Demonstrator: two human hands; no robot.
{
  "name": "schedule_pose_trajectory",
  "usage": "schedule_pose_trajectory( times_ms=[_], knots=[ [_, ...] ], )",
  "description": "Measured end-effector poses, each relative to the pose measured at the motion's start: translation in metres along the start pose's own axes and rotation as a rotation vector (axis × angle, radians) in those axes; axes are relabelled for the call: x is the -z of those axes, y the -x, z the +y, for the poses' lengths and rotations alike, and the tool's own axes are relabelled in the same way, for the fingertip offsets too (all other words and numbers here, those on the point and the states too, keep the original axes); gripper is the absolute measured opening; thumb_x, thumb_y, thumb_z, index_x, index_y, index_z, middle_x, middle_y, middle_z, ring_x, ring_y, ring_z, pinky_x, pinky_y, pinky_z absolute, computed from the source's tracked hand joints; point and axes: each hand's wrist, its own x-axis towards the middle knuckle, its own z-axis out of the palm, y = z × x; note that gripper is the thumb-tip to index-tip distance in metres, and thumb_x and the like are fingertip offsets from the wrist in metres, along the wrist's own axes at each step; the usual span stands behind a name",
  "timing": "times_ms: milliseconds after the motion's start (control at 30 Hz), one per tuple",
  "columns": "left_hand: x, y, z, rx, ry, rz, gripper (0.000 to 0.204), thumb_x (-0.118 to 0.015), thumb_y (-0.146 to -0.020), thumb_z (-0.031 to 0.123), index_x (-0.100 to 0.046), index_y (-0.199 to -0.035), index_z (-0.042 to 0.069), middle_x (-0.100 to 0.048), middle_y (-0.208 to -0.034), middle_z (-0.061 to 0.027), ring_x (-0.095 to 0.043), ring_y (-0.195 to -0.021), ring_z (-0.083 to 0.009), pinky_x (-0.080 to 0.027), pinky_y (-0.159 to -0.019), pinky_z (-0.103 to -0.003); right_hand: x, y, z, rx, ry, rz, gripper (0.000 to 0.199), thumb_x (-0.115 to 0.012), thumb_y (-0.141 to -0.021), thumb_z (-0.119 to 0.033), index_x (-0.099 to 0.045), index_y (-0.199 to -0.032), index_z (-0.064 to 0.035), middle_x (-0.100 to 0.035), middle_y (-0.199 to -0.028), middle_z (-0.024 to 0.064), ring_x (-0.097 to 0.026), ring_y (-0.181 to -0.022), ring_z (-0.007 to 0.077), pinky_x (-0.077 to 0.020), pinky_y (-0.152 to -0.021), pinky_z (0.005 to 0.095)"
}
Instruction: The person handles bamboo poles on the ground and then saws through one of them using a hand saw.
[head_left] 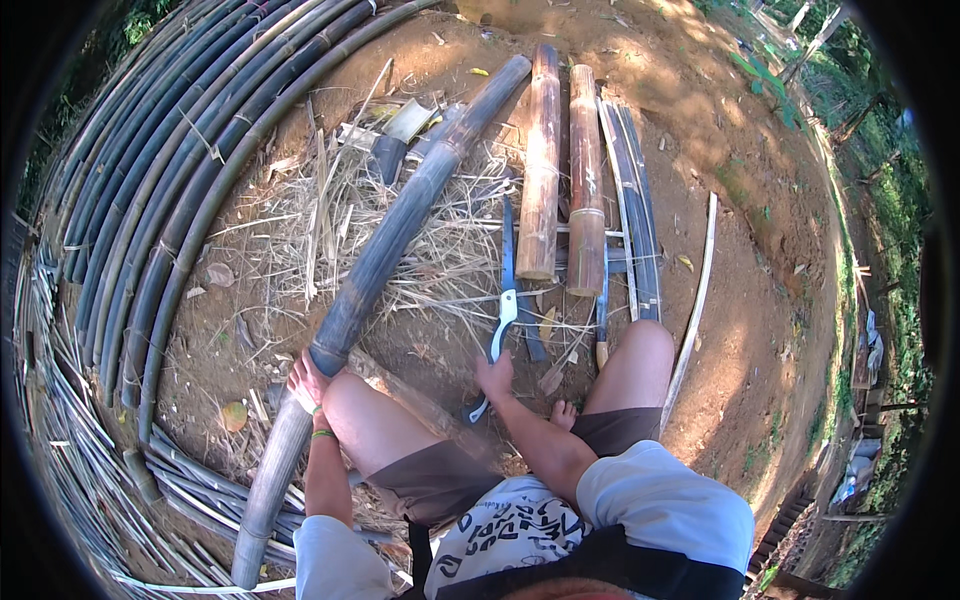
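Observation:
A long dark bamboo pole lies slanting from far middle to near left, passing beside my left knee. My left hand is closed round it near a joint, just beside the knee. In my right hand is the handle of a pruning saw, white and dark with a long dark blade pointing away from me. The saw is apart from the slanting pole, to its right. Its blade reaches up beside a short brown bamboo length. A second brown length lies to the right of that one.
Many long bamboo poles lie along the left, with thin split strips nearer me. Dry shavings cover the dirt ahead. Dark split slats and a pale strip lie to the right. A wooden-handled blade rests by my right knee.

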Motion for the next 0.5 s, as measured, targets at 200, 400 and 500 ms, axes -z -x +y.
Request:
schedule_pose_trajectory(
  times_ms=[200, 400, 500],
  knots=[
    [0.041, -0.041, 0.009, 0.161, 0.108, -0.431, 0.106, -0.087, -0.049, 0.059, -0.047, -0.136, 0.013, -0.069, -0.109, -0.0157, -0.065, -0.104, -0.0359, -0.051, -0.089, -0.047, 0.017, -0.009, -0.013, -0.205, 0.065, -0.227, 0.047, -0.070, -0.079, -0.028, -0.056, -0.110, 0.0035, -0.066, -0.105, 0.0274, -0.064, -0.102, 0.0430, -0.0494, -0.090, 0.0466],
    [0.033, -0.077, -0.016, 0.114, 0.263, -0.663, 0.107, -0.088, -0.051, 0.057, -0.049, -0.142, 0.015, -0.065, -0.125, -0.0177, -0.062, -0.115, -0.0335, -0.049, -0.100, -0.043, 0.006, -0.022, 0.029, -0.082, 0.196, -0.253, 0.052, -0.070, -0.079, -0.026, -0.056, -0.123, -0.0002, -0.067, -0.112, 0.0248, -0.064, -0.108, 0.0395, -0.0488, -0.095, 0.0455],
    [0.019, -0.094, -0.036, 0.117, 0.520, -0.783, 0.113, -0.090, -0.051, 0.053, -0.045, -0.145, 0.008, -0.061, -0.131, -0.0174, -0.060, -0.120, -0.0302, -0.047, -0.104, -0.040, 0.007, -0.019, 0.026, -0.056, 0.174, -0.254, 0.054, -0.069, -0.080, -0.026, -0.055, -0.126, -0.0003, -0.067, -0.113, 0.0242, -0.063, -0.109, 0.0393, -0.0482, -0.096, 0.0450]
  ],
)
